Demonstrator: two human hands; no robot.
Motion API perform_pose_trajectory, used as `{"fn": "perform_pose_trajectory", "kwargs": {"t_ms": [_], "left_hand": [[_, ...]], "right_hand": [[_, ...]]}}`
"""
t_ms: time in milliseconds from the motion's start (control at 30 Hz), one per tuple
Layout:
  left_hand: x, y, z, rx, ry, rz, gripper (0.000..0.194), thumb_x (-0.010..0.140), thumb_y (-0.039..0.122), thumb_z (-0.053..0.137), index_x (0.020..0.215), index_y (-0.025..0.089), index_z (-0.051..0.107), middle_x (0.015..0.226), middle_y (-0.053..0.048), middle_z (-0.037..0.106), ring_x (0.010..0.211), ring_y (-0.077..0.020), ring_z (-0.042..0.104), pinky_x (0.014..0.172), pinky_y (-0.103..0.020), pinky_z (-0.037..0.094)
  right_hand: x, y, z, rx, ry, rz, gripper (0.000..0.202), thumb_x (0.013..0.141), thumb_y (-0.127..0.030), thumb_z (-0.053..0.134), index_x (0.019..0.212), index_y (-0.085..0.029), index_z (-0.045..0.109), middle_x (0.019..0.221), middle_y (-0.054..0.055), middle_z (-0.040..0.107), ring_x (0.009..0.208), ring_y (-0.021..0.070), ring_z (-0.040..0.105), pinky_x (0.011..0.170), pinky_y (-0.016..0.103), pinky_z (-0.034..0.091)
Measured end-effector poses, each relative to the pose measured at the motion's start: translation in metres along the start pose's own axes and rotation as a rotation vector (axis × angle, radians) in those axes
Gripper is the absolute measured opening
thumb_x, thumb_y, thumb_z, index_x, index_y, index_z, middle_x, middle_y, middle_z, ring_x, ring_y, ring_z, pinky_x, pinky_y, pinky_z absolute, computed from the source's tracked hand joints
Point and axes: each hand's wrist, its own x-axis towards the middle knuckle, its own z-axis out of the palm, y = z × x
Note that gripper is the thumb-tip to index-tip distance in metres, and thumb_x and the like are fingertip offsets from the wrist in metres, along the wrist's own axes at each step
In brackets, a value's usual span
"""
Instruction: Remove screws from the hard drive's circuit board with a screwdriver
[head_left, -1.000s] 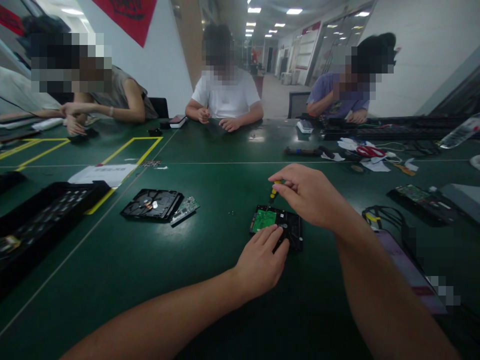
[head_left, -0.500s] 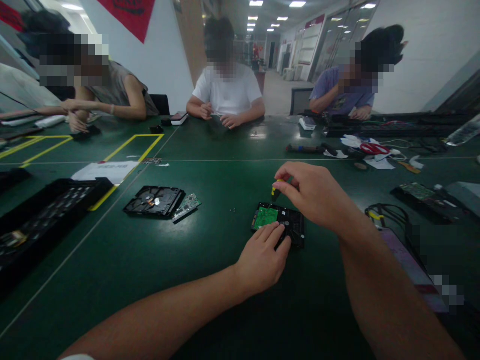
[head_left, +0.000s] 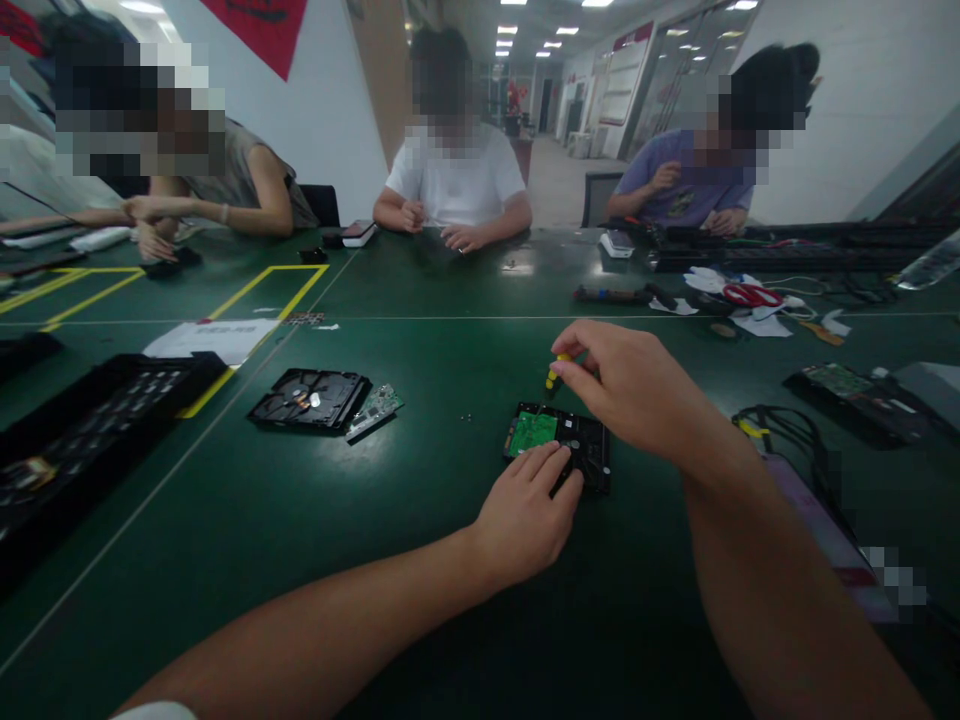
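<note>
A black hard drive with a green circuit board (head_left: 534,430) lies on the dark green table. My left hand (head_left: 529,510) rests on its near side, fingers spread over the drive. Above the drive's far edge, my right hand (head_left: 619,385) pinches a small yellow and black screwdriver (head_left: 553,376), held nearly upright. Whether the tip touches the drive cannot be made out. Several tiny screws (head_left: 466,417) lie left of the drive. Farther left are another opened black drive (head_left: 309,400) and a loose circuit board (head_left: 376,410).
A long black tray (head_left: 112,420) stands at the left, near a white paper sheet (head_left: 214,340). Cables (head_left: 780,425), a tablet-like device (head_left: 817,530) and another board (head_left: 847,390) lie at right. Three people sit across the table.
The screwdriver has tilted slightly and shows more of its yellow handle between my right fingers. My left hand stays on the drive. The person at right has lowered a hand.
</note>
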Motion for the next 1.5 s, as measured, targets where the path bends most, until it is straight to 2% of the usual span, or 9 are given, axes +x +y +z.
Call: {"fn": "perform_pose_trajectory", "kwargs": {"t_ms": [100,200,467,800,900,1000,1100,1367,1500], "left_hand": [[-0.0001,-0.0002,0.0006,0.013,-0.007,0.01,0.044,0.101,0.029,0.05,0.142,0.012,0.056,0.151,-0.02,0.054,0.143,-0.0373,0.05,0.117,-0.051,0.045],[-0.0003,-0.0003,-0.0003,0.018,-0.014,0.015,0.045,0.1,0.03,0.052,0.142,0.012,0.056,0.152,-0.02,0.053,0.143,-0.0378,0.049,0.117,-0.052,0.045],[0.0008,0.0002,-0.0042,0.008,-0.019,0.017,0.043,0.101,0.028,0.049,0.141,0.012,0.056,0.152,-0.021,0.054,0.144,-0.0367,0.049,0.116,-0.052,0.046],[-0.0003,-0.0005,-0.0017,-0.007,-0.014,0.018,0.046,0.1,0.029,0.053,0.142,0.012,0.055,0.151,-0.021,0.054,0.144,-0.0369,0.049,0.117,-0.052,0.045],[0.0001,0.0,-0.002,-0.003,-0.015,0.016,0.046,0.1,0.03,0.053,0.142,0.012,0.056,0.151,-0.021,0.054,0.144,-0.0372,0.048,0.118,-0.052,0.044],[0.0006,0.0005,-0.0026,-0.003,-0.021,0.012,0.046,0.099,0.03,0.054,0.141,0.012,0.056,0.152,-0.021,0.053,0.144,-0.0374,0.049,0.118,-0.052,0.044],[0.0005,0.0003,-0.0036,-0.005,-0.024,0.008,0.046,0.098,0.029,0.055,0.142,0.012,0.055,0.152,-0.021,0.053,0.144,-0.0368,0.049,0.117,-0.052,0.045],[0.0004,-0.0001,-0.0045,-0.009,-0.035,0.008,0.047,0.099,0.029,0.054,0.143,0.012,0.054,0.152,-0.021,0.052,0.145,-0.0369,0.048,0.118,-0.052,0.044],[0.0007,0.0005,-0.0033,-0.003,-0.027,0.005,0.043,0.1,0.028,0.051,0.14,0.012,0.056,0.152,-0.02,0.053,0.144,-0.0361,0.049,0.118,-0.051,0.045]], "right_hand": [[0.0009,0.0006,0.0002,-0.02,0.014,0.016,0.007,0.096,-0.026,0.066,0.094,-0.019,0.066,0.092,0.007,0.075,0.078,0.0212,0.067,0.071,0.032,0.043],[0.0013,0.0007,-0.0002,-0.028,0.015,-0.004,0.004,0.096,-0.022,0.063,0.096,-0.02,0.066,0.093,0.007,0.075,0.078,0.0215,0.066,0.072,0.033,0.043],[-0.0003,0.0005,0.0023,0.097,-0.041,-0.123,0.027,0.1,-0.013,0.049,0.116,-0.02,0.07,0.117,0.008,0.077,0.107,0.0248,0.071,0.092,0.035,0.048],[-0.0001,0.0057,0.0023,-0.008,0.006,-0.073,0.011,0.098,-0.029,0.065,0.095,-0.019,0.068,0.094,0.007,0.074,0.083,0.0223,0.066,0.077,0.033,0.044],[-0.0002,0.0048,0.0028,0.02,-0.006,-0.088,0.008,0.097,-0.024,0.064,0.101,-0.02,0.069,0.099,0.007,0.075,0.084,0.0219,0.067,0.078,0.033,0.045],[-0.0001,0.0034,0.0026,0.062,-0.014,-0.097,0.019,0.095,-0.015,0.06,0.112,-0.019,0.067,0.108,0.007,0.076,0.091,0.0224,0.069,0.084,0.033,0.046],[0.0001,0.0029,0.0021,0.074,-0.018,-0.102,0.022,0.095,-0.012,0.056,0.111,-0.021,0.068,0.108,0.006,0.076,0.094,0.0231,0.07,0.084,0.034,0.046],[-0.0004,0.0048,0.0003,0.011,-0.008,-0.064,0.009,0.095,-0.029,0.068,0.097,-0.021,0.069,0.093,0.005,0.075,0.081,0.0214,0.067,0.075,0.032,0.045],[0.0008,0.0054,0.0023,0.021,-0.003,-0.088,0.009,0.096,-0.025,0.067,0.101,-0.021,0.073,0.1,0.007,0.076,0.088,0.0227,0.068,0.08,0.034,0.047]]}}
